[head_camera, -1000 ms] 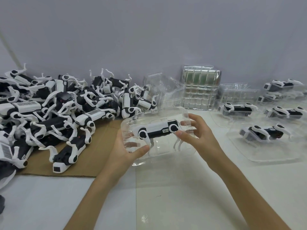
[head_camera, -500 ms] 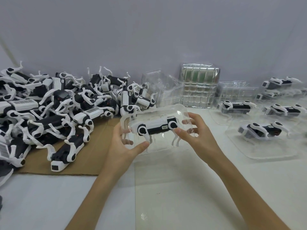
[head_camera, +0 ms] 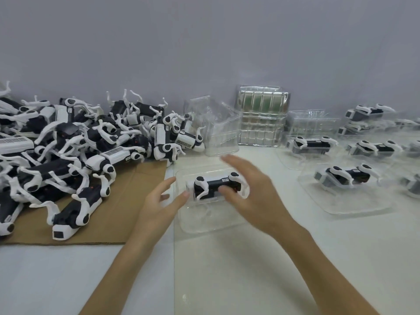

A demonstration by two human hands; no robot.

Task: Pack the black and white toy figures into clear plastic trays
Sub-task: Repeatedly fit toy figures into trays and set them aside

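A clear tray (head_camera: 205,223) lies on the white surface (head_camera: 250,269), holding one black and white toy figure (head_camera: 213,186). The left hand (head_camera: 159,201) is at the tray's left edge, fingers straight. The right hand (head_camera: 252,194), fingers spread and blurred, is over the figure. Loose figures (head_camera: 68,151) are piled on cardboard (head_camera: 118,212) to the left.

Toy pile (head_camera: 68,151) left (on cardboard (head_camera: 127,201)), filled tray (head_camera: 204,222) centre, packed trays (head_camera: 359,204) right

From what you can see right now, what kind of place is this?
Probably a packing bench in a toy factory or workshop. A pile of identical toy figures lies on cardboard at the left, empty clear trays stand stacked by the wall, and filled trays sit at the right.
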